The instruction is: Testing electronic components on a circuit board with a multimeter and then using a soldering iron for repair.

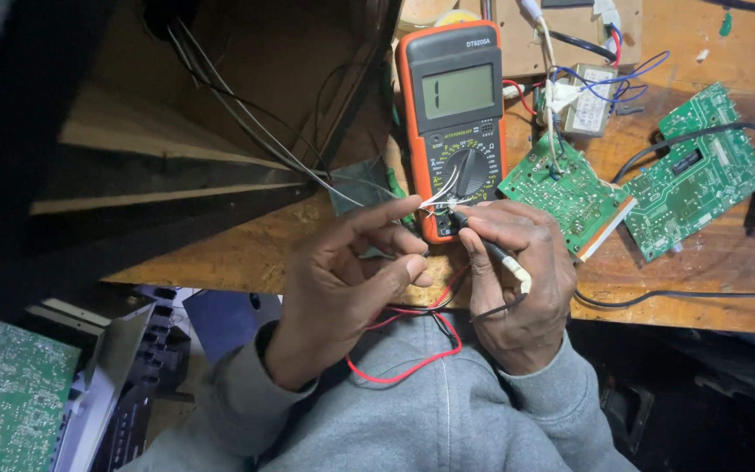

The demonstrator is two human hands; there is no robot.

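An orange and grey multimeter (453, 96) lies on the wooden bench, its screen lit. My left hand (342, 280) pinches the ends of thin white wires (439, 194) just over the meter's lower edge. My right hand (517, 271) holds a black test probe (487, 245) like a pen, its tip touching the wire ends. Red and black probe leads (408, 367) loop down over my grey sweater.
Two green circuit boards (570, 188) (696, 170) lie right of the meter, with a small transformer (589, 109) and coloured wires behind. A dark open wooden cabinet (203, 114) with cables fills the left. Another green board (10, 393) sits low left.
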